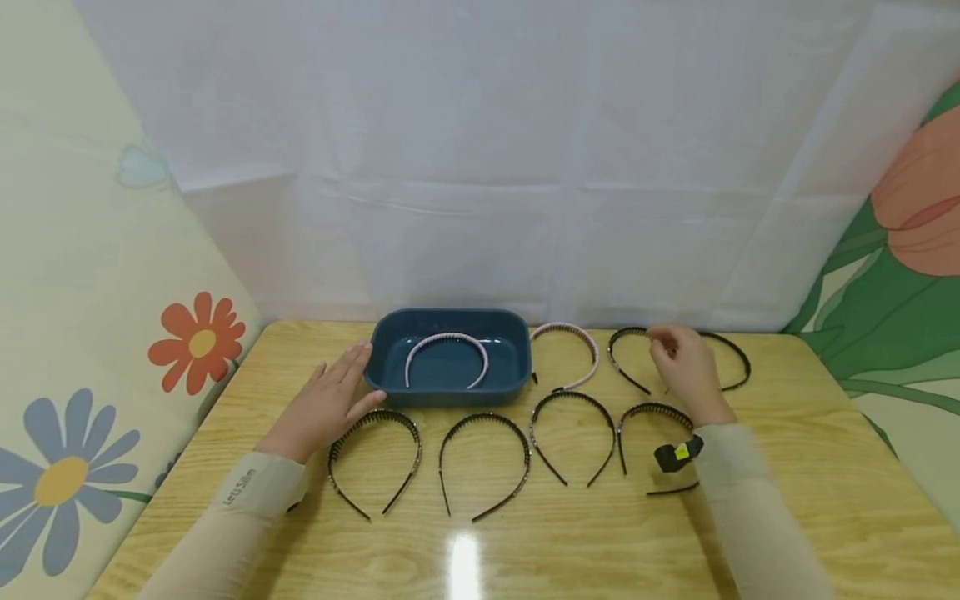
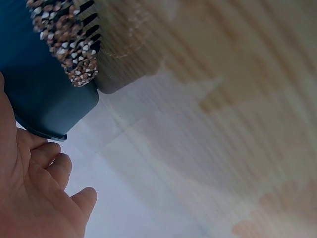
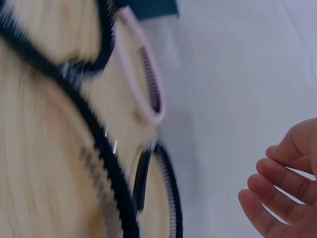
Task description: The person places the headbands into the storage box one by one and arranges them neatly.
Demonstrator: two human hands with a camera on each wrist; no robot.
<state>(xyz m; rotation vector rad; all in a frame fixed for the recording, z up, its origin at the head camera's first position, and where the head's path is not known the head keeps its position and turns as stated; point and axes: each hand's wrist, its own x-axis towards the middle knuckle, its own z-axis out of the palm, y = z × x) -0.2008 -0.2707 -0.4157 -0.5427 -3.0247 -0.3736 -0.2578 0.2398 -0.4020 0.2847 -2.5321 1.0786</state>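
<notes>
My left hand point(image 1: 318, 408) rests against the left end of a dark blue bin point(image 1: 450, 399), its fingers extended along the rim and the thumb by the front corner. Inside the bin lies a pale pink headband point(image 1: 447, 337). Over the right side of the table, my right hand point(image 1: 686, 375) hovers with loosely bent fingers and nothing in them. Beneath and around it are black toothed headbands, one behind left point(image 1: 613, 358), one behind right point(image 1: 746, 362) and one in front point(image 1: 652, 407), partly hidden by the wrist. The right wrist view shows the fingers point(image 3: 270, 198) apart from the headbands.
Another pink headband point(image 1: 596, 350) lies just right of the bin. Along the front row are more black headbands, at left point(image 1: 417, 446), in the middle point(image 1: 441, 458) and right of centre point(image 1: 573, 395). A white cloth point(image 1: 480, 208) hangs behind the wooden table point(image 1: 375, 558).
</notes>
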